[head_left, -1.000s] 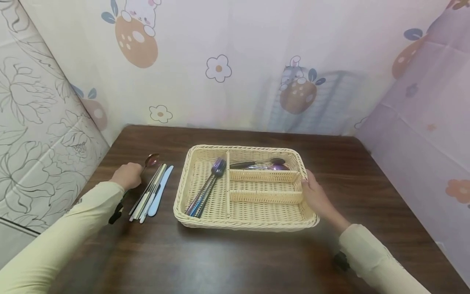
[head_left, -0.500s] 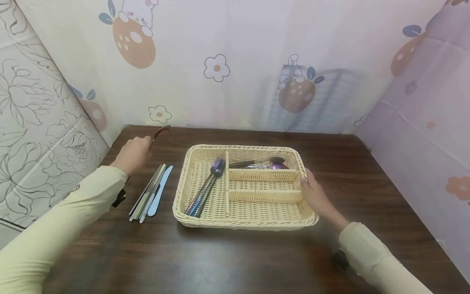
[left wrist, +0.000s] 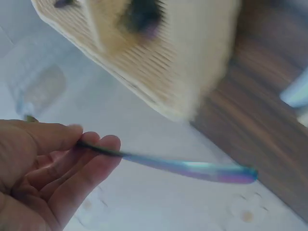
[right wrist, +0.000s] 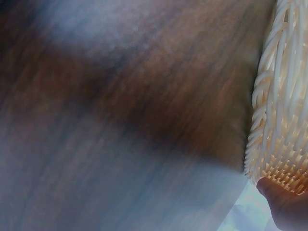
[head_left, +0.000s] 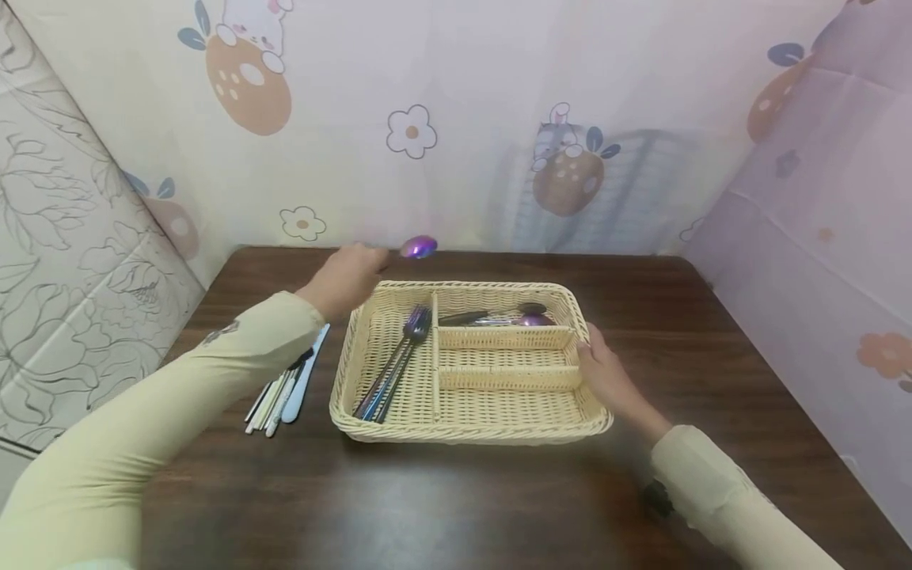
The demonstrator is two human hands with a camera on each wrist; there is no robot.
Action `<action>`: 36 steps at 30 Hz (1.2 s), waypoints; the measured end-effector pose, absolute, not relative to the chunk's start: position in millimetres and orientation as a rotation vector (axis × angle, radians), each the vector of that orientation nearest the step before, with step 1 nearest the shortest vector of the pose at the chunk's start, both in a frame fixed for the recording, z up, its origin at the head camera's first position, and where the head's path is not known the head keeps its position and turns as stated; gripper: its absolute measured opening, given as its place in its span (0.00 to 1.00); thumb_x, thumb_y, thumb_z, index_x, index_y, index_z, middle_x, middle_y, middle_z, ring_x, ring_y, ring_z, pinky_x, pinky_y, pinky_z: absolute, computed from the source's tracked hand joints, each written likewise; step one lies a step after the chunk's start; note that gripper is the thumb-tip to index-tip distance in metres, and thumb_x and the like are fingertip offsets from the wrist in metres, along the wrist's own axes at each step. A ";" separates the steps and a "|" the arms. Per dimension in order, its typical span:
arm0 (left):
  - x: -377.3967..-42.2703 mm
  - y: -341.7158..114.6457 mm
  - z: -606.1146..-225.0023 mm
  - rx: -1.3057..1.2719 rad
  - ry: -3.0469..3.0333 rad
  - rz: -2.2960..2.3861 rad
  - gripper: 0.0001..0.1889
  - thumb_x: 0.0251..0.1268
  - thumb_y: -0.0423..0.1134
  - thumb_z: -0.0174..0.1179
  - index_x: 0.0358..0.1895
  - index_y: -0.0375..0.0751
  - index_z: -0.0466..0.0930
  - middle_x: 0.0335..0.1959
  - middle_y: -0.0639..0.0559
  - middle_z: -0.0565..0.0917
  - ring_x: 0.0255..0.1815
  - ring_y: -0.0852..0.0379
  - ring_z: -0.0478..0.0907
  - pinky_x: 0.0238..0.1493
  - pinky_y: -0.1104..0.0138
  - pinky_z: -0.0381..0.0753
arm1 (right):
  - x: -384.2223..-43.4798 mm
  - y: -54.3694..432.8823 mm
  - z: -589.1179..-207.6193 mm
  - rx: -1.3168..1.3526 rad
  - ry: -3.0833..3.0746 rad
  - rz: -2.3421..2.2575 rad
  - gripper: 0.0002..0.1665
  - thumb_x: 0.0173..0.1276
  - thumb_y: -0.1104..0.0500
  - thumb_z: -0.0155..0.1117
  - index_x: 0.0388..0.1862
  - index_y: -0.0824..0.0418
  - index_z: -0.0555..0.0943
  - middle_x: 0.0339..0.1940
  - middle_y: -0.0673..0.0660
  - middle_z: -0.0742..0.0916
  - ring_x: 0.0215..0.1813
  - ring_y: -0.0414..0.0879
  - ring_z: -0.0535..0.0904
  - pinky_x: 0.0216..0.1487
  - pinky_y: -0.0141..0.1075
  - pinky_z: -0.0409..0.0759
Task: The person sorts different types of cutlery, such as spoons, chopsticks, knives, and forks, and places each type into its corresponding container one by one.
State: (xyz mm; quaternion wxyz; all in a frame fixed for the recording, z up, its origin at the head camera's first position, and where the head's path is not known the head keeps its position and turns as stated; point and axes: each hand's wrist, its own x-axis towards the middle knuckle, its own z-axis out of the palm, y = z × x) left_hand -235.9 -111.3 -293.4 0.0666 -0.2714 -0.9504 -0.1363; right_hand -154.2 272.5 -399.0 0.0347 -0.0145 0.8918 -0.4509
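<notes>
The left hand [head_left: 345, 279] pinches the thin handle of a metallic spoon [head_left: 419, 247] between thumb and fingertips [left wrist: 110, 143], the fingers lightly bent together in the left wrist view. The right hand [head_left: 609, 376] grips the right end of a cream wicker basket [head_left: 484, 435] at the rim; how its hidden fingers lie underneath cannot be told.

The spoon is in the air, its bowl pointing right, appearing just beyond the basket's far left rim. The left hand covers part of that far left corner.

The basket sits on a dark brown wooden table [head_left: 663, 317]. A long compartment runs down its left side, where slim dark forks [head_left: 416, 328] lie slantwise, prongs toward the far side. Low woven dividers [head_left: 509, 340] split the right side into three. In the farthest of these lie a black spoon [head_left: 530, 307] and a purple spoon [head_left: 534, 320], bowls toward the right.

On the table left of the basket is a row of light-handled cutlery [head_left: 267, 408], with a pale blue knife [head_left: 302, 392] on its right edge. The left sleeve [head_left: 214, 376], pale yellow, hides the row's far part. Behind the table hangs a pale cloth [head_left: 470, 71] printed with flowers, rabbits and orange fruit.

The held spoon is glossy, shimmering purple and blue, with teal showing in the left wrist view, where its bowl is seen nearly edge-on.
</notes>
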 end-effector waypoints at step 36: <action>-269.8 43.1 -337.1 -1.445 -2.891 0.006 0.12 0.66 0.23 0.51 0.45 0.37 0.82 0.37 0.46 0.83 0.34 0.53 0.79 0.42 0.65 0.78 | -149.2 246.2 -405.5 -0.065 2.799 -1.423 0.26 0.79 0.56 0.33 0.73 0.59 0.52 0.62 0.75 0.71 0.64 0.67 0.67 0.63 0.60 0.60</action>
